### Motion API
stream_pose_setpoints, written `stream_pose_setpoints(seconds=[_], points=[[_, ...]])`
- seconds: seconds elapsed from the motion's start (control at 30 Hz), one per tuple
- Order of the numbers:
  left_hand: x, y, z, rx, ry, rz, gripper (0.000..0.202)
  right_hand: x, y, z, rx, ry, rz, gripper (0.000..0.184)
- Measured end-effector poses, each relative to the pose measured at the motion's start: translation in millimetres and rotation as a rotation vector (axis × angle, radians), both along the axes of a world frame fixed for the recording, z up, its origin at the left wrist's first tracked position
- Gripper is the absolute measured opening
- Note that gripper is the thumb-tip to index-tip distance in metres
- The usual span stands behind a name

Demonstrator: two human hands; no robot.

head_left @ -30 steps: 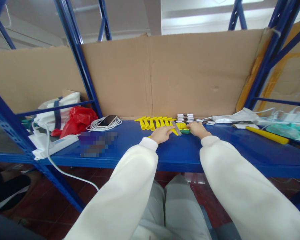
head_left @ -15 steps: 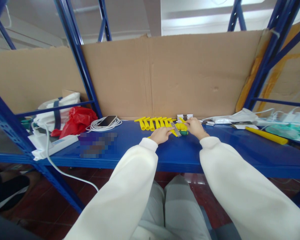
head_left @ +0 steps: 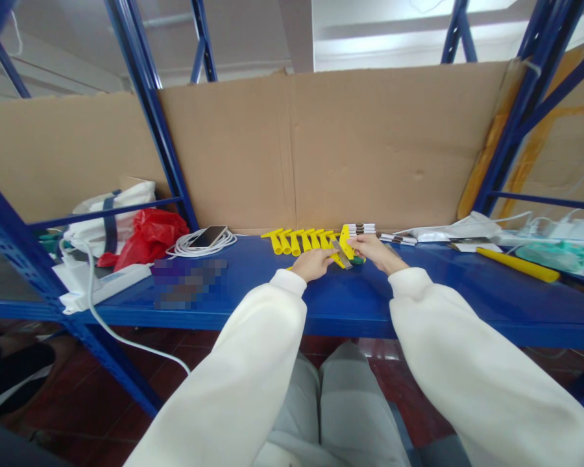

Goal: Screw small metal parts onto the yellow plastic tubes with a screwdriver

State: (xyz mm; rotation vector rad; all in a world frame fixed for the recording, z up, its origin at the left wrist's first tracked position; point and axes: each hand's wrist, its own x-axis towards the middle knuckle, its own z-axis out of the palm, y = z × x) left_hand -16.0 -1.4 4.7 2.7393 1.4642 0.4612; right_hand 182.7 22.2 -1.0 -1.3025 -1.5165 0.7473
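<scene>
Both hands rest on the blue shelf point(head_left: 253, 285) near its back. My left hand point(head_left: 312, 263) is closed on a small grey metal blade point(head_left: 337, 251) that points toward the other hand. My right hand point(head_left: 371, 250) is closed on a yellow plastic piece point(head_left: 345, 238) and holds it upright just above the shelf. A row of several yellow plastic handles point(head_left: 299, 239) lies just behind my left hand. A stack of small black-and-white parts point(head_left: 362, 228) sits behind my right hand.
A cardboard sheet point(head_left: 321, 143) backs the shelf. At the left lie a phone on a coiled white cable point(head_left: 203, 239), a red bag point(head_left: 148, 235), a white bag and a power strip point(head_left: 102, 285). At the right lie a yellow stick point(head_left: 518, 264), white cables and a green packet point(head_left: 552, 256).
My right hand has lifted a yellow piece from the small pile on the shelf and moved it left toward the blade. My left hand has stayed in place.
</scene>
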Motion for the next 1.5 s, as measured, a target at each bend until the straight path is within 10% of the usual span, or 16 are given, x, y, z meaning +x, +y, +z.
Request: stream_pose_setpoints(seconds=[0.6, 1.23, 1.5], points=[[2, 1, -2.7, -0.012, -0.031, 0.068, 0.062, -14, -16, 5.6, -0.003, -0.186, 0.003, 0.05], [1, 2, -2.9, 0.006, -0.094, 0.034, 0.06, -8, 5, -8.7, 0.106, -0.099, -0.021, 0.028], [0, -3, 1.7, 0.033, -0.024, -0.002, 0.057, 53, 16, -2.6, 0.181, -0.468, -0.475, 0.031]])
